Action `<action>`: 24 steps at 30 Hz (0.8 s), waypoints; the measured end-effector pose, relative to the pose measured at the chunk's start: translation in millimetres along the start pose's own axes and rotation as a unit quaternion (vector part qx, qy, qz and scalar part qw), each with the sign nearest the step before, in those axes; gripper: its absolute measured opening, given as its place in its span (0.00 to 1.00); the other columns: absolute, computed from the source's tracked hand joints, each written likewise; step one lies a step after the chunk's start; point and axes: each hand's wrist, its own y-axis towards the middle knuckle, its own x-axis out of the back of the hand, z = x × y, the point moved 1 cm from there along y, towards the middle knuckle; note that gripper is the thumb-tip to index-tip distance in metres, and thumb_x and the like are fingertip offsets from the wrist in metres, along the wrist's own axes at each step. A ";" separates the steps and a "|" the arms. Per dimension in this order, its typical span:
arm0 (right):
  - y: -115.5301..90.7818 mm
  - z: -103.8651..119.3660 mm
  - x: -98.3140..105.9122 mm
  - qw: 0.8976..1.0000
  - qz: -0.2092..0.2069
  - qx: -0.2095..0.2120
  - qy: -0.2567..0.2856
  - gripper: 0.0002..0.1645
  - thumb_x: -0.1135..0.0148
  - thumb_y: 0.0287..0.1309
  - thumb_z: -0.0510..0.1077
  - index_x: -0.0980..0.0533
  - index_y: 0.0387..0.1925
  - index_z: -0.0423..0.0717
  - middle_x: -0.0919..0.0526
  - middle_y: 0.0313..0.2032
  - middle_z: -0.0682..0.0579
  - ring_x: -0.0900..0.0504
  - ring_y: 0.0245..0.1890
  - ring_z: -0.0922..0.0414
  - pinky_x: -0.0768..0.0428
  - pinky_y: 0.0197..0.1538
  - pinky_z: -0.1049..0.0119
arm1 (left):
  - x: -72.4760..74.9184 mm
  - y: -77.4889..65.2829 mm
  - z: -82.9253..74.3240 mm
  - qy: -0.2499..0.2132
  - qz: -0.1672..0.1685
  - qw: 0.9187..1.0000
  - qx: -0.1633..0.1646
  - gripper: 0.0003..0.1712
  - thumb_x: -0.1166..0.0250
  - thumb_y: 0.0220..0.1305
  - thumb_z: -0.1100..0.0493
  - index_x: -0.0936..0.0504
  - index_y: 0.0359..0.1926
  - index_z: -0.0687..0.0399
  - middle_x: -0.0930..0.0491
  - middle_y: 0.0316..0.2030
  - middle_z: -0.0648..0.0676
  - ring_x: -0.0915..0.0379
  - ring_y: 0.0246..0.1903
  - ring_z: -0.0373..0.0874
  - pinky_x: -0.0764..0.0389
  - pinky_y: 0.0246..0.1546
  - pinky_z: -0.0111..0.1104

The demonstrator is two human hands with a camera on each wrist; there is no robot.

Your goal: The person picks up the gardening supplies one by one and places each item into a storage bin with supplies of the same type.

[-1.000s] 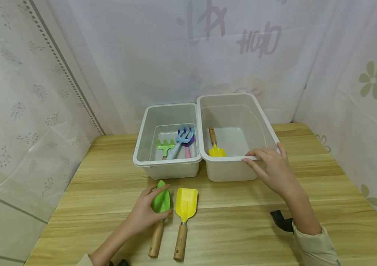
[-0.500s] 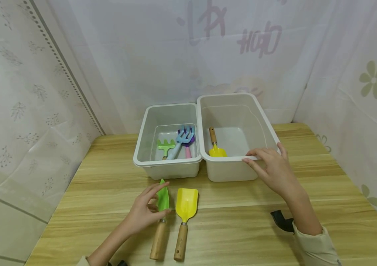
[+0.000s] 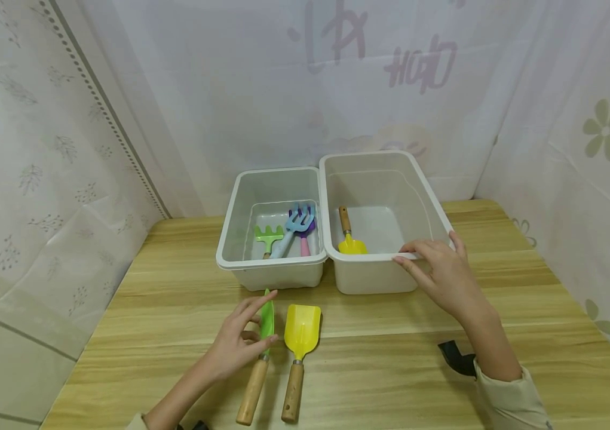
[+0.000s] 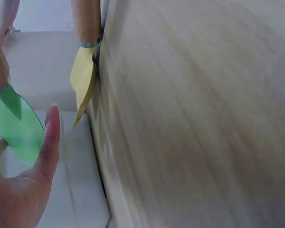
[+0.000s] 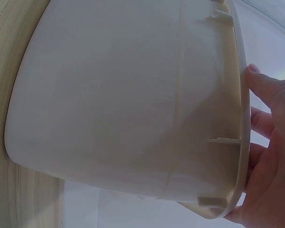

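My left hand point(image 3: 237, 340) holds a trowel point(image 3: 267, 322) with a green blade and a wooden handle, its fingers and thumb around the blade. The blade is turned on edge in the head view; the left wrist view shows the green blade point(image 4: 21, 126) off the tabletop. Just right of it a yellow scoop point(image 3: 302, 331) with a wooden handle lies on the table. My right hand point(image 3: 444, 275) grips the front right rim of the larger plastic bin point(image 3: 371, 275), fingers over the edge. In that bin lies a small yellow shovel point(image 3: 352, 245), handle toward the back.
Left of the larger bin, touching it, stands a smaller grey bin point(image 3: 278, 276). Inside are a green rake point(image 3: 268, 235), a light blue fork point(image 3: 299, 221) and a purple tool with a pink handle point(image 3: 305, 242). Patterned curtains surround the wooden table point(image 3: 391, 358).
The green trowel has rolled from face up onto its edge in my left hand, its handle end shifting a little toward the front. My right hand stays on the bin's rim.
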 end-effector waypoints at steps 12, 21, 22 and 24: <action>0.0 3.1 2.3 1.000 0.010 -0.004 -0.016 0.12 0.33 0.71 0.51 0.14 0.42 0.47 0.08 0.46 0.43 0.13 0.53 0.39 0.51 0.77 0.21 | 2.8 2.4 -4.9 0.019 -0.001 1.000 -0.015 0.45 0.23 0.62 0.61 0.32 0.78 0.51 0.30 0.68 0.65 0.24 0.48 0.45 0.10 0.41 0.29; -0.1 2.8 2.5 1.000 0.004 -0.003 -0.010 0.11 0.32 0.70 0.50 0.14 0.41 0.47 0.08 0.45 0.44 0.13 0.53 0.40 0.51 0.78 0.22 | 5.0 5.7 -14.4 0.039 0.009 0.998 -0.047 0.45 0.23 0.62 0.61 0.32 0.78 0.49 0.30 0.67 0.63 0.28 0.49 0.44 0.10 0.42 0.30; -0.1 2.8 2.4 1.000 0.001 -0.002 -0.009 0.10 0.31 0.70 0.50 0.14 0.41 0.47 0.08 0.45 0.44 0.13 0.53 0.40 0.51 0.77 0.22 | 5.7 6.1 -15.8 0.040 0.010 0.998 -0.048 0.46 0.23 0.62 0.61 0.32 0.78 0.47 0.30 0.67 0.63 0.28 0.49 0.43 0.10 0.42 0.30; -0.1 2.6 2.0 1.000 -0.005 0.002 -0.008 0.09 0.30 0.69 0.49 0.13 0.40 0.47 0.08 0.44 0.44 0.13 0.52 0.40 0.50 0.77 0.21 | 7.1 6.9 -18.4 0.040 0.014 0.998 -0.052 0.46 0.23 0.62 0.61 0.32 0.78 0.46 0.30 0.68 0.62 0.28 0.49 0.41 0.10 0.42 0.30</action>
